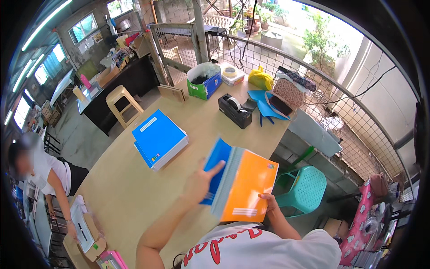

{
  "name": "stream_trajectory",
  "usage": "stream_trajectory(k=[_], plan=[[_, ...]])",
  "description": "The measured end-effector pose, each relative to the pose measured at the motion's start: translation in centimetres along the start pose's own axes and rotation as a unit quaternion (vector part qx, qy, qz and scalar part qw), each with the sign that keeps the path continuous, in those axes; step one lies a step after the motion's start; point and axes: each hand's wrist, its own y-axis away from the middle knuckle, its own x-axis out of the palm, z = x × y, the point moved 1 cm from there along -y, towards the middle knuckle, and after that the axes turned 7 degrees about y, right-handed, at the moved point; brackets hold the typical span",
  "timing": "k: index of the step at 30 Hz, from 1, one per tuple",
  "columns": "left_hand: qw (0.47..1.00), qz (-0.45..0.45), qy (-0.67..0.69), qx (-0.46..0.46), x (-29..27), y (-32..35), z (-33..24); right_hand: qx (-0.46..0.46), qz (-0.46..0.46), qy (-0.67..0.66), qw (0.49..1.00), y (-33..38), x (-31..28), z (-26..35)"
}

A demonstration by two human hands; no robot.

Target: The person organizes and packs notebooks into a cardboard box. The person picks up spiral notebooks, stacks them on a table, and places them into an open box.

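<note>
Close to my body, a stack of notebooks with an orange cover (251,184) on top is tilted over the table's near edge. My right hand (270,204) grips its right side, thumb on the orange cover. Along the left of the stack, a blue notebook cover (219,157) sticks out. Somewhat blurred, my left hand (197,181) is at that blue cover with thumb and index finger spread; its other fingers are partly hidden. Farther left on the table lies a neat pile of blue notebooks (160,136), apart from both hands.
A black tape dispenser (235,110), a green-blue box (204,83), a blue pouch (264,104) and a yellow pouch (260,80) stand toward the far edge. A teal stool (307,190) is at right. At left, another person (56,175) reaches to an open carton (95,237).
</note>
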Motion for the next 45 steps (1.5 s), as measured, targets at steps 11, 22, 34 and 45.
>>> stream_trajectory(k=[11, 22, 34, 45], plan=[[0.895, 0.032, 0.441, 0.052, 0.1, -3.6, -2.3, 0.035, -0.102, 0.065, 0.992, -2.9, -6.2, -1.2], [0.966, 0.071, 0.045, -0.243, 17.6, -1.5, 7.5, 0.052, -0.226, 0.261, 0.937, -1.5, 3.6, 1.0], [0.682, 0.003, 0.691, -0.238, 12.7, 4.6, 12.3, 0.008, -0.060, 0.199, 0.978, -2.2, 16.3, 8.0], [0.565, -0.424, 0.677, -0.207, -6.5, -2.2, 13.4, -0.054, 0.079, 0.098, 0.991, -19.7, 31.3, 2.4]])
